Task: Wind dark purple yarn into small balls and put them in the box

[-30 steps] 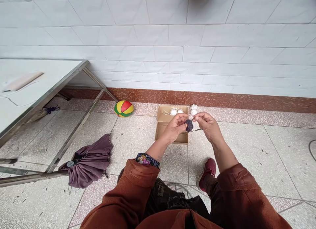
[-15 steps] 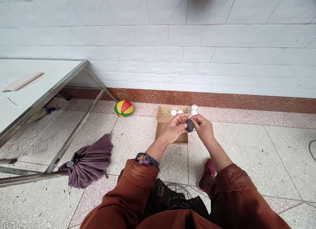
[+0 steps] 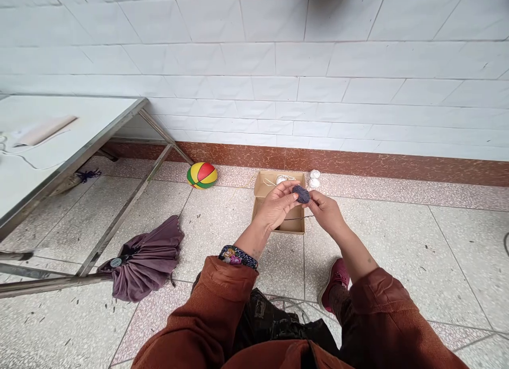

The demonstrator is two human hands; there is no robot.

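Note:
Between my two hands is a small dark grey ball of yarn, held above an open cardboard box. The fingers of my left hand close on its left side. My right hand pinches its right end with thumb and fingers. A dark strand of yarn hangs across the box below. White yarn lies in the box's raised lid, partly hidden behind my left fingers. Two white yarn balls sit on the floor just right of the box.
A striped ball rests on the floor by the wall, left of the box. Further left stands a metal-framed table, with a folded purple umbrella leaning at its lower bar. A tiled wall runs behind everything.
The grey yarn ball has turned and tilted in my fingers, moving slightly left and up. A dark strand now shows over the box. The view has shifted a little.

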